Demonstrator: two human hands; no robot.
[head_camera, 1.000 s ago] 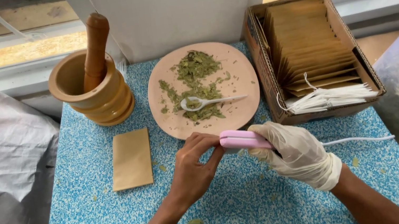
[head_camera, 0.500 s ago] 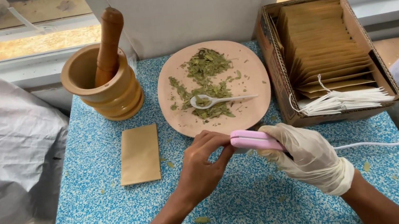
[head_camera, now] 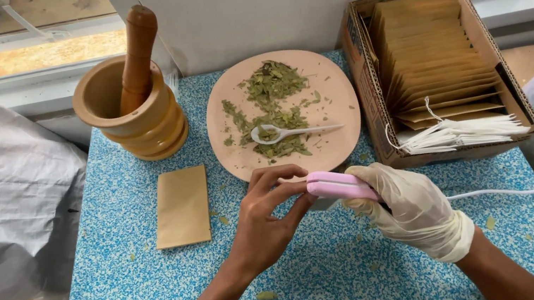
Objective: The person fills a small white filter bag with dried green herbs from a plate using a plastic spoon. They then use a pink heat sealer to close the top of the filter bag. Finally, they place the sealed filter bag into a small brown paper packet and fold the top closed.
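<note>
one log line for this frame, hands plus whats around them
right hand: gloved, squeezing pink handheld sealer | left hand: bare, fingers at sealer tip | nearby: plate of dried leaves, brown packet, box of packets

open tabletop (head_camera: pixel 345 280) near hands, plate (head_camera: pixel 336 89), box (head_camera: pixel 371 83), mortar (head_camera: pixel 134 121) crowd the back

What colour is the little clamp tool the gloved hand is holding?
Pink. The clamp tool shows best in the head view, gripped by the gloved right hand.
</note>
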